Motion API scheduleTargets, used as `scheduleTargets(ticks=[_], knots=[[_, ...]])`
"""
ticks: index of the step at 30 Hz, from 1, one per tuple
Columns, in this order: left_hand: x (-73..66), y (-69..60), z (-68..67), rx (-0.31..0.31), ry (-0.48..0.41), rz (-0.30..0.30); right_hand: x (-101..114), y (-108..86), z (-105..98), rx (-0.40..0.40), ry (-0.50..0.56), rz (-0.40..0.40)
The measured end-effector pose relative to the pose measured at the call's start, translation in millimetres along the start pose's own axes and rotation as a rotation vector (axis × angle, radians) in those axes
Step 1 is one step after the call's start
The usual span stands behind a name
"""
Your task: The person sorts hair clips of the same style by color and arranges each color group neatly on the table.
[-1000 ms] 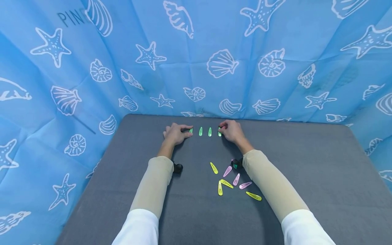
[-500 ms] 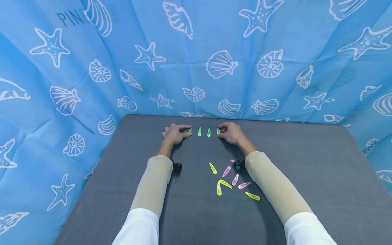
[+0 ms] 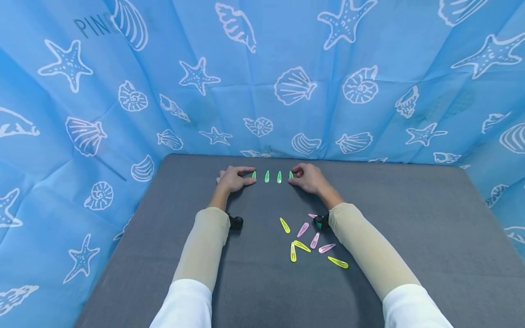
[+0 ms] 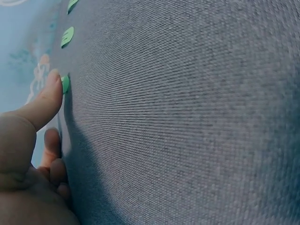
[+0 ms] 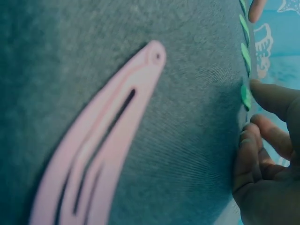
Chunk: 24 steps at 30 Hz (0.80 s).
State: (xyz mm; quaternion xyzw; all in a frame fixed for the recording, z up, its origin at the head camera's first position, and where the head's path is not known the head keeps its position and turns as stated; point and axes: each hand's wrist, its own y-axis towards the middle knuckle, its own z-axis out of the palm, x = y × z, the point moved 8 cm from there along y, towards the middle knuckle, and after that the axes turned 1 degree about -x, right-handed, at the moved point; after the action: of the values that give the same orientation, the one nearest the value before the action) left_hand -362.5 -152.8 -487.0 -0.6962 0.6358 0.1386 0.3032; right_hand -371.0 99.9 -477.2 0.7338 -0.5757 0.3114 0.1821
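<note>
Green snap hair clips stand in a row near the far table edge in the head view. My left hand (image 3: 232, 179) pinches the leftmost green hair clip (image 3: 254, 175) end to end between thumb and index finger. At the row's other end, my right hand (image 3: 309, 178) holds the rightmost green hair clip (image 3: 291, 175) the same way. Two more green hair clips (image 3: 267, 176) lie untouched between them. In the left wrist view the thumb covers part of its green clip (image 4: 65, 84). The right wrist view shows the right thumb against its green clip (image 5: 246, 97).
Nearer on the grey table (image 3: 254, 291) lie several loose yellow hair clips (image 3: 293, 252) and pink hair clips (image 3: 315, 240). A wrist camera (image 3: 321, 222) hangs over part of this group. Behind the far edge hangs a blue shell-print curtain (image 3: 246, 100).
The rightmost green clip has shifted slightly left in my right hand, and more of it shows between the fingers. My left hand stays almost still at its clip.
</note>
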Motion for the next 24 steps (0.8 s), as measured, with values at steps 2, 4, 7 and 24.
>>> scheduleTargets(ticks=[2,4,7,24], knots=[[-0.4,0.4,0.3,-0.002,-0.027,0.005,1.7,-3.3,-3.1,-0.001,-0.018,-0.01],[-0.2,0.0,-0.3,-0.018,-0.047,0.015,3.8,-8.3,-6.0,0.005,-0.042,-0.011],[-2.3,-2.5,-3.6,-0.068,-0.05,0.051,7.3,-18.1,-11.9,0.003,-0.092,-0.003],[-62.1,-68.0,-21.3,-0.331,0.381,0.332,-3.2,-100.9,-60.6,-0.114,-0.452,-0.087]])
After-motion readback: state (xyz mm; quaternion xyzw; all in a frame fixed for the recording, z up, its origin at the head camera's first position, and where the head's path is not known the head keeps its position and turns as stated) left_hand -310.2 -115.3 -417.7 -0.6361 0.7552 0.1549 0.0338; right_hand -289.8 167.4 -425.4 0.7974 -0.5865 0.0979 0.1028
